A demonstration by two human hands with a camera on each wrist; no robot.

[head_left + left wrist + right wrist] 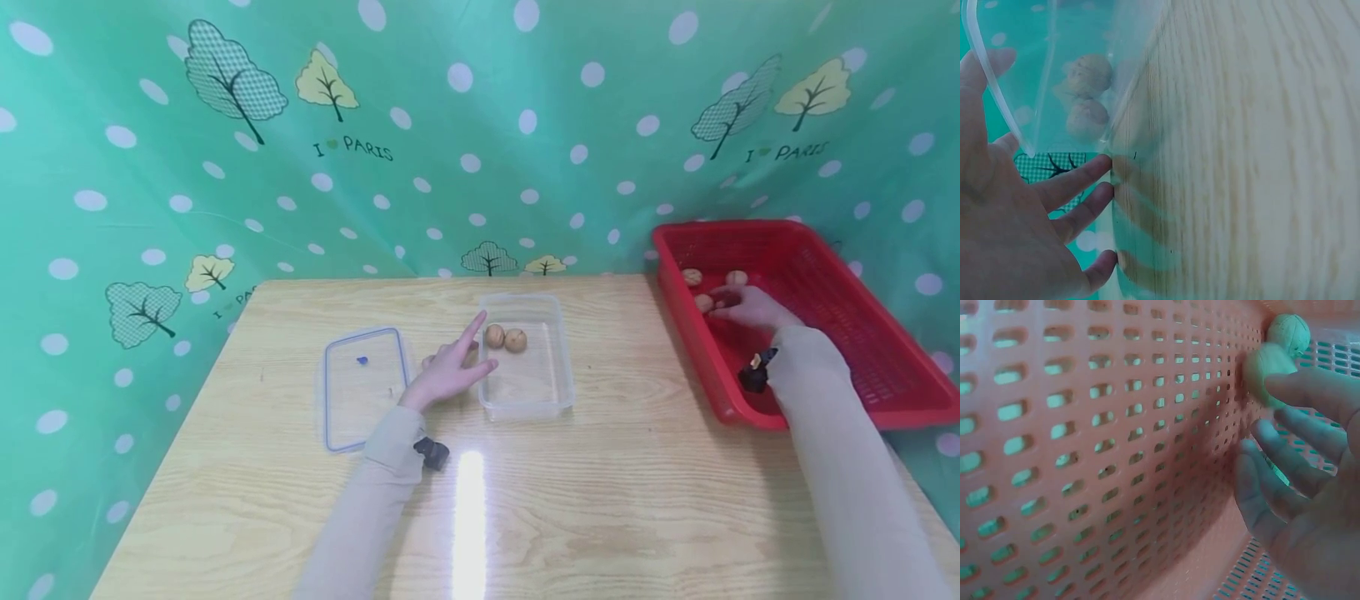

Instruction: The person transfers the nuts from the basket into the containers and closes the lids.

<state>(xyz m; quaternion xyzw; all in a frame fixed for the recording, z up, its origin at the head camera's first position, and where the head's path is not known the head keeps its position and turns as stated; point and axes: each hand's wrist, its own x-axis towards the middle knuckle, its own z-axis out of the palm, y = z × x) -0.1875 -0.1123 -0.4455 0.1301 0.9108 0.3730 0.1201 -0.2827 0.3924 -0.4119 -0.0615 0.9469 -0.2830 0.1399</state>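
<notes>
My left hand (447, 371) is at the left side of a clear plastic box (525, 407), index finger and thumb stretched over its rim. In the left wrist view, the other fingertips (1102, 164) touch down on the tabletop beside the box wall. Two walnuts (515, 340) lie together inside the box. Over on the right, my right hand (752, 307) reaches into a red plastic basket (885, 333), fingers loosely bent. A walnut (1269, 374) is right at its thumb tip, and another walnut (1289, 335) sits just beyond, by the perforated basket wall.
Left of the box, a clear lid with a blue seal (365, 334) lies flat on the wooden table (592, 500). More walnuts (692, 277) are near the basket's left wall. A green dotted cloth (420, 125) hangs behind the table.
</notes>
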